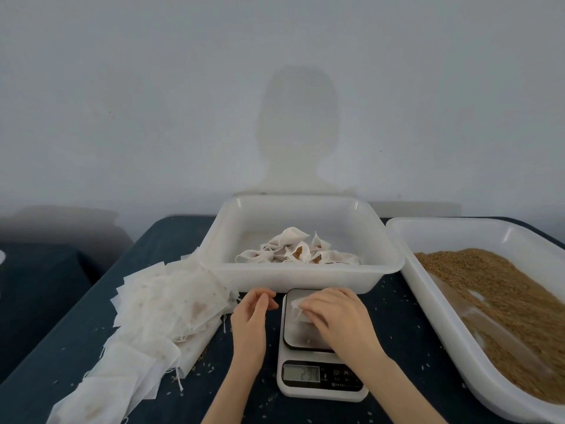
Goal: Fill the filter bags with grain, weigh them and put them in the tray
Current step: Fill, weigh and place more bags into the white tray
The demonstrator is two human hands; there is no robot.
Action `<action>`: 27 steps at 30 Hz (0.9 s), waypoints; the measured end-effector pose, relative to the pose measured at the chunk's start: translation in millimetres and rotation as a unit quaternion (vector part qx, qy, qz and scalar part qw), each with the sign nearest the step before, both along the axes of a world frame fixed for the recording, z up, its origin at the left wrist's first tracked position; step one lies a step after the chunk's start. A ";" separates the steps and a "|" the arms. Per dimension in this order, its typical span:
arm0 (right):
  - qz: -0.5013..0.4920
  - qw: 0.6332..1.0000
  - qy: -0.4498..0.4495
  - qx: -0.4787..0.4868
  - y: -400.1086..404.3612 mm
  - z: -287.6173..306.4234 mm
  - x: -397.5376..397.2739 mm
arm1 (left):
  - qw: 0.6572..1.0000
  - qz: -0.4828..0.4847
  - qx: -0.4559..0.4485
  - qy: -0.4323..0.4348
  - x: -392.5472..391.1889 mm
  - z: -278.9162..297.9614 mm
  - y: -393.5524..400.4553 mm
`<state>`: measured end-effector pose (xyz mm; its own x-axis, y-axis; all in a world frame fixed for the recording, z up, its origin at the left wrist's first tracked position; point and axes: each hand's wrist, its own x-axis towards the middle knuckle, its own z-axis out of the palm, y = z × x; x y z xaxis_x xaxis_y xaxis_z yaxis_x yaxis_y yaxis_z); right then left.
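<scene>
**White filter bag on the scale**

White mesh, a filter bag (298, 308) lies on the scale (308, 332) platform, under the right hand (333, 313), whose fingers curl over it and grasp it. The left hand (252, 313) hovers just left of the scale, fingers loosely curled, grasping nothing. Behind the scale, the tray (305, 273) has several filled bags (298, 250) in it. A heap of empty bags (159, 307) lies on the dark desk (397, 316) to the left. At the right, a second white tray (434, 289) has brown grain (501, 289) in it. Loose grains dot the desk.
</scene>
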<state>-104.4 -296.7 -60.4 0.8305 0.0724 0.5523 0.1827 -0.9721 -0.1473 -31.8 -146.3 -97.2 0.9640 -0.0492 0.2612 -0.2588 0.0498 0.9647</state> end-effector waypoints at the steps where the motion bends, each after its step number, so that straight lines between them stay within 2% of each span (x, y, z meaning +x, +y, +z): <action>1: 0.001 1.000 -0.023 -0.002 -2.0 4.5 1.7 | 1.000 0.001 -0.001 0.003 0.2 0.1 0.2; 3: -0.021 0.998 -0.020 0.050 -7.8 18.9 6.4 | 1.000 0.000 -0.005 0.011 0.0 0.6 0.4; 5: -0.060 0.986 0.008 0.156 -17.3 36.4 16.5 | 1.000 -0.005 -0.009 0.017 -0.7 0.8 0.3; 8: -0.101 0.957 -0.032 0.269 -34.1 69.5 39.8 | 0.999 -0.012 -0.015 0.026 -1.7 1.6 -0.3; 12: -0.128 0.937 -0.190 0.263 -52.4 105.8 68.4 | 0.999 -0.006 -0.012 0.041 -2.0 3.0 -0.9; 14: -0.135 0.939 -0.204 0.243 -62.4 109.2 83.0 | 0.999 0.006 -0.018 0.050 -1.1 4.0 -0.6; 16: -0.181 0.953 -0.131 0.203 -73.5 99.0 97.0 | 0.998 0.023 -0.016 0.061 -0.3 5.3 -0.5; 19: -0.267 0.955 0.115 0.054 -83.9 67.6 105.9 | 0.996 0.060 0.027 0.064 0.0 4.7 -0.1; 20: -0.261 0.948 0.178 0.032 -86.1 58.7 105.8 | 0.994 0.074 0.057 0.060 -0.7 4.0 0.4; 22: -0.231 0.935 0.264 0.051 -90.4 52.2 105.3 | 0.985 0.100 0.134 0.053 -0.9 1.4 1.9; 25: -0.215 0.923 0.306 0.090 -92.4 59.3 105.5 | 0.950 0.130 0.283 0.000 -2.5 1.9 6.3; 27: -0.225 0.931 0.271 0.098 -90.9 63.9 104.8 | 0.922 0.177 0.333 -0.088 1.0 2.8 11.5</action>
<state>0.4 -387.6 3.5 0.9129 -0.4082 0.0085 -0.3894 -0.8769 -0.2818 -30.8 -134.8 -94.4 0.8963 0.0536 0.4402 -0.3006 -0.6565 0.6918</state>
